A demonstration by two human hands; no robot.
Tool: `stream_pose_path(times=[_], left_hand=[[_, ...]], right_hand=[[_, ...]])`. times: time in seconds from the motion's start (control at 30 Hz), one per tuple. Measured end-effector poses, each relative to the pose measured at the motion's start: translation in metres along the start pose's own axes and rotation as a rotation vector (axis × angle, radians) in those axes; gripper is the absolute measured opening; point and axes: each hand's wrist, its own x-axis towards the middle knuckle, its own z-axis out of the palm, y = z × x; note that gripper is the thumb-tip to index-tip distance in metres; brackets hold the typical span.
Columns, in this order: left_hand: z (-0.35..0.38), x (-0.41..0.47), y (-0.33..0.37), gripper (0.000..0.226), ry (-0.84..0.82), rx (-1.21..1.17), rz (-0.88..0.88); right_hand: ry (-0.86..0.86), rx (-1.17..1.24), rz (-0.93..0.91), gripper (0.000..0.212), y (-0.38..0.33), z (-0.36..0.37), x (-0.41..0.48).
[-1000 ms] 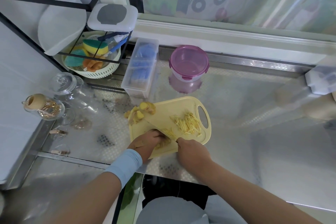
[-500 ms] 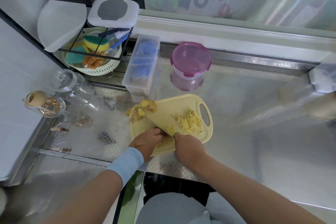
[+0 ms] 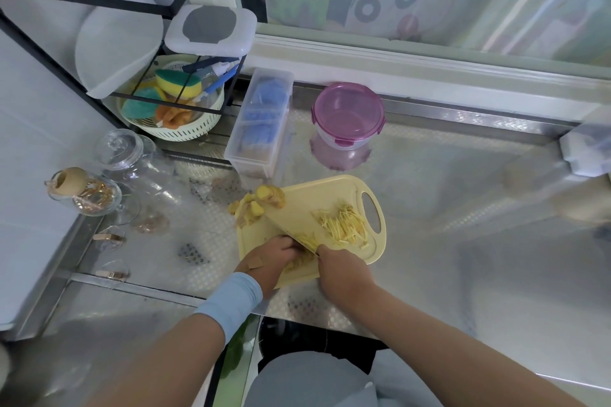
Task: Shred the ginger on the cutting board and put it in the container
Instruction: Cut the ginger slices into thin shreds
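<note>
Yellow cutting board [image 3: 335, 193], handle hole rightward

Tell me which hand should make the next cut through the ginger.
Right. The right hand grips the knife, its blade beside the ginger slices that the left hand holds down on the cutting board.

Matt plastic cutting board [image 3: 350, 190] on glossy embossed metal counter [image 3: 463, 175].

The cutting board [image 3: 334, 195] lies on the surface [image 3: 463, 208] before me: shreds [image 3: 344, 225] on its right, ginger chunks [image 3: 261, 203] at its far left corner, the container [image 3: 347, 116] behind it
</note>
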Motion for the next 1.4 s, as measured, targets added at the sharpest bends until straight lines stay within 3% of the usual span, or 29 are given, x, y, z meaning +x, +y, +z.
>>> stream_pose_path(times=[0.3, 0.47, 0.67, 0.93, 1.4], left_hand=[[0.004, 0.000, -0.001, 0.064, -0.010, -0.053, -0.041], [0.002, 0.005, 0.003, 0.050, 0.008, -0.084, -0.073], [0.000, -0.001, 0.002, 0.060, 0.015, -0.013, -0.033], [-0.001, 0.001, 0.005, 0.050, 0.024, -0.038, -0.039], [-0.001, 0.007, 0.004, 0.044, -0.029, -0.068, -0.133]], right_hand=[[0.025, -0.052, 0.008, 0.011, 0.018, 0.004, -0.025], [0.001, -0.039, 0.018, 0.012, 0.007, 0.004, -0.009], [0.009, -0.022, 0.005, 0.012, 0.000, 0.000, -0.004], [0.052, -0.073, 0.007, 0.003, 0.016, 0.010, -0.023], [0.048, -0.039, -0.011, 0.009, 0.009, 0.004, -0.013]])
